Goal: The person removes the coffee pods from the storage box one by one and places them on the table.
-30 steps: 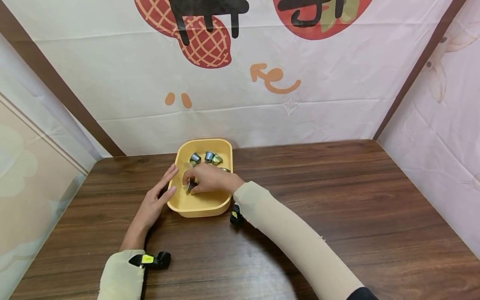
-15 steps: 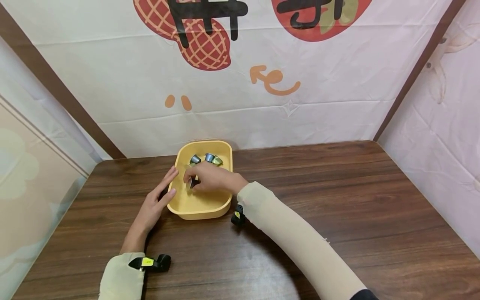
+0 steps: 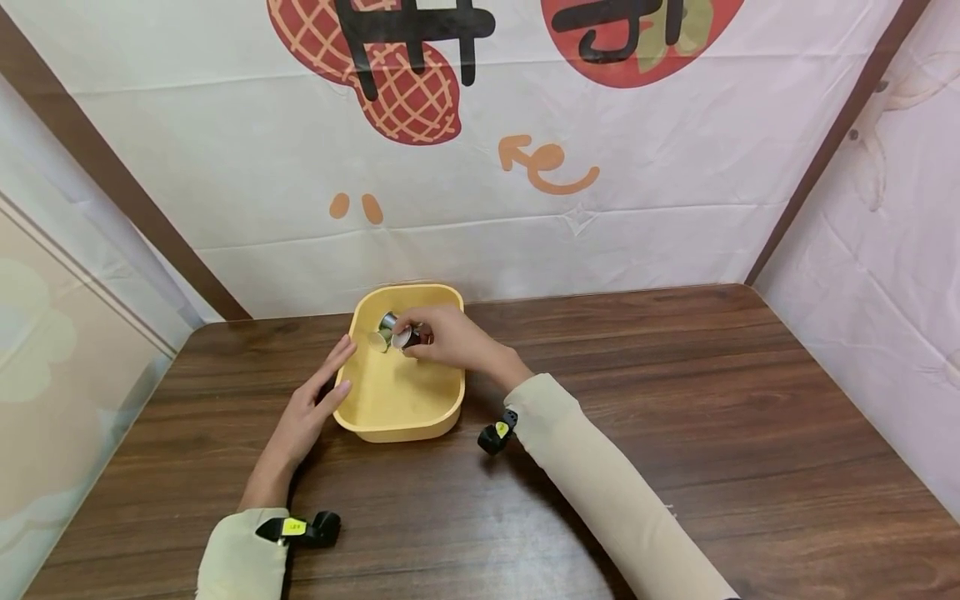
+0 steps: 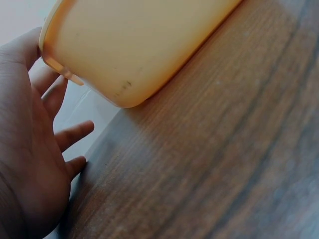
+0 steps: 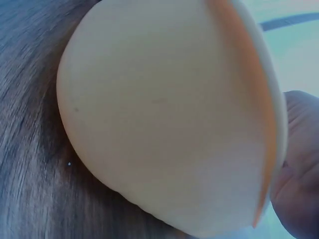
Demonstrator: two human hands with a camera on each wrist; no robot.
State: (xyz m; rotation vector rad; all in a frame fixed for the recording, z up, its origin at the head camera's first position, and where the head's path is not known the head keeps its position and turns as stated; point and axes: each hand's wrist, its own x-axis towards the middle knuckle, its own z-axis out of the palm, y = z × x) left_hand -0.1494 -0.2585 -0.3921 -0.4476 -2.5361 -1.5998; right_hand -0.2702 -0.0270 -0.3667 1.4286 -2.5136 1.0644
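Note:
A yellow tub point(image 3: 405, 404) stands on the table by the back wall. My right hand point(image 3: 465, 342) reaches into it and pinches a dark coffee capsule point(image 3: 402, 338) by its sides, the pale lid facing left. Beside that lie a green capsule point(image 3: 379, 341) with its lid showing and a blue one point(image 3: 388, 320); the hand hides the others. At the tub's left rim my left hand point(image 3: 306, 408) rests with extended fingers. The left wrist view shows this hand point(image 4: 32, 144) touching the tub point(image 4: 134, 40). In the right wrist view the tub's outer wall point(image 5: 164, 109) covers the capsules.
The brown wooden table point(image 3: 637, 400) spreads to both sides and in front of the tub. A printed white sheet point(image 3: 510, 258) hangs close behind the tub. Black wrist cameras are strapped at both sleeves.
My right hand has moved right and toward the back of the tub with the dark capsule, uncovering the green capsule's lid and covering capsules at the back right. The left hand stays put.

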